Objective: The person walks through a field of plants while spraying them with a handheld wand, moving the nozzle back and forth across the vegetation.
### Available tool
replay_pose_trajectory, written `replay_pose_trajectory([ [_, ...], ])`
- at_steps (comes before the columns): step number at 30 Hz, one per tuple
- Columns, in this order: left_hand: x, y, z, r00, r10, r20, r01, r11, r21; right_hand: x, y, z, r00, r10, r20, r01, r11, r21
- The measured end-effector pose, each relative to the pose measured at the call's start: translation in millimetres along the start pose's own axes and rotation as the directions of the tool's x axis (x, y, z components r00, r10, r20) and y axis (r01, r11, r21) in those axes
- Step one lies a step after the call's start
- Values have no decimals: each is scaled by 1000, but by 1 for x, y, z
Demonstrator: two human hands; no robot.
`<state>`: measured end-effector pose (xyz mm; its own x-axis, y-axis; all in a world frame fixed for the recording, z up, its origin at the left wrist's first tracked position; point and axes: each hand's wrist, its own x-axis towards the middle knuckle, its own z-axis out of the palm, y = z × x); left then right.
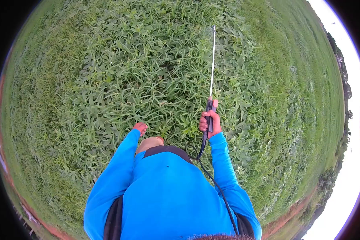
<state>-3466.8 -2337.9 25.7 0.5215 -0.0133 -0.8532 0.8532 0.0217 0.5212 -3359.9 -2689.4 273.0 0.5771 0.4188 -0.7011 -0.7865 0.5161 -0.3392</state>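
My right hand point(215, 122) is wrapped round the dark handle of a spray wand point(212, 64). The wand's thin metal tube points forward and away from me, its tip over the leaves. From the handle's lower end a black hose point(212, 178) loops and runs back along my right arm. My left hand point(141, 128) hangs beside my left thigh, its fingers curled in, with nothing visible in them. Both hands are above the green plants point(148, 80).
Broad-leaved plants and long grassy blades cover the ground ahead. Lighter grass point(284, 80) stretches along the right. Dark straps point(114, 218) cross my blue sleeves near the shoulders. Trees point(344, 80) line the far right edge, and reddish soil point(294, 210) shows at the lower right.
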Motion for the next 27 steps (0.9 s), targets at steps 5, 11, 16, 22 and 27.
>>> replay_pose_trajectory([
  [5, 1, -4, -4, 996, -77, -48, 79, 996, 40, 31, 3, 50, 957, 204, 204, -197, 979, -55],
  [11, -3, -27, -23, 998, -66, -9, 65, 997, -50, 89, 15, 113, 815, 438, 379, -389, 899, -204],
  [16, -13, -26, -41, 997, -67, -43, 61, 991, -119, 132, 28, 174, 648, 560, 516, -476, 827, -299],
  [22, -15, -22, -62, 986, -83, -142, 66, 990, -122, 176, 32, 237, 541, 589, 600, -511, 797, -321],
  [27, -14, -18, -70, 983, -94, -156, 72, 987, -141, 205, 16, 262, 658, 495, 567, -385, 869, -311],
])
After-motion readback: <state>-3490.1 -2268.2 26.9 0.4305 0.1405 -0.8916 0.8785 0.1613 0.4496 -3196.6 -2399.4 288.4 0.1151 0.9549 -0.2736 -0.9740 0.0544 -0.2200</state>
